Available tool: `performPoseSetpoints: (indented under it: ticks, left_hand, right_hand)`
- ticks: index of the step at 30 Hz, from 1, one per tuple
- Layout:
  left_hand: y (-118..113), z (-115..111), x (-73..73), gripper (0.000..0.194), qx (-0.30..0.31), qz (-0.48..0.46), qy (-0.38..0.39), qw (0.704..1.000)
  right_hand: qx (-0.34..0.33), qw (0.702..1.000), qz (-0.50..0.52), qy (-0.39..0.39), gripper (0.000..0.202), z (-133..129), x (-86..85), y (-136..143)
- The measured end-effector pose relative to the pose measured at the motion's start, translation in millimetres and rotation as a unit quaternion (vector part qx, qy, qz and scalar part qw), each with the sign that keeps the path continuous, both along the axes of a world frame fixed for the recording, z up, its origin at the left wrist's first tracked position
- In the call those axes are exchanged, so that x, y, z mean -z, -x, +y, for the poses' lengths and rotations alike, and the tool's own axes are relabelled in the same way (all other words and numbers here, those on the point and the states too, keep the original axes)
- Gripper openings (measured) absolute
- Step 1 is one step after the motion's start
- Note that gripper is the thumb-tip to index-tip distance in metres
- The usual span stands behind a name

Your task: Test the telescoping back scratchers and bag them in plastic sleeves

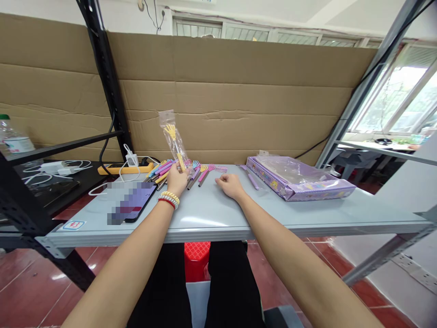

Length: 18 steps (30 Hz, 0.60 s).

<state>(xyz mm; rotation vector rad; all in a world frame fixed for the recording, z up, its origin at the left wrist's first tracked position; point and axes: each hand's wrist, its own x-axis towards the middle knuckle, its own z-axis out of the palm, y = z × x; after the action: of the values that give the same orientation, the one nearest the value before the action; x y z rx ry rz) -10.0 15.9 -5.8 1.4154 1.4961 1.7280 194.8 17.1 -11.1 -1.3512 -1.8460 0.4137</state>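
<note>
The left hand [176, 181] is clamped round the lower end of a clear bag [167, 117] with a yellow back scratcher [170, 132] inside, its top raised before the cardboard wall [239, 100]. The right hand [230, 185] is curled in a loose fist; grey tabletop [208, 207] stretches between both hands and down to the front edge [218, 234]. More scratchers [160, 169] crowd the left hand; a purple box [321, 193] bounds the right side

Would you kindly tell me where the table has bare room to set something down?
Bare tabletop shows between the left forearm and right forearm, and between the purple box and the table's front edge. The back left is crowded: a pile of sticks, phone and the left hand.
</note>
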Motion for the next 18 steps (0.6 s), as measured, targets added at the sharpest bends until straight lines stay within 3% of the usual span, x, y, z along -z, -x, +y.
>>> performPoseSetpoints:
  ticks: [4, 9, 14, 18]
  left_hand:
    - [2, -13, -7.0, 0.025, -0.055, 0.129, -0.010, 0.990]
    - [-4, -21, -9.2, 0.033, -0.018, 0.210, -0.033, 0.977]
    - [-5, -18, -5.4, 0.031, 0.025, 0.238, -0.032, 0.970]
    - [-4, -14, -2.7, 0.030, -0.003, 0.217, -0.030, 0.976]
  right_hand:
    - [0.000, 1.000, -0.018, 0.007, 0.027, 2, 1.4, -2]
    - [-0.008, 0.999, -0.031, 0.018, 0.026, 2, 2.8, -3]
    - [-0.010, 0.999, -0.041, 0.025, 0.026, 0, 1.3, -3]
    - [-0.011, 0.998, -0.045, 0.031, 0.026, 0, 1.1, -4]
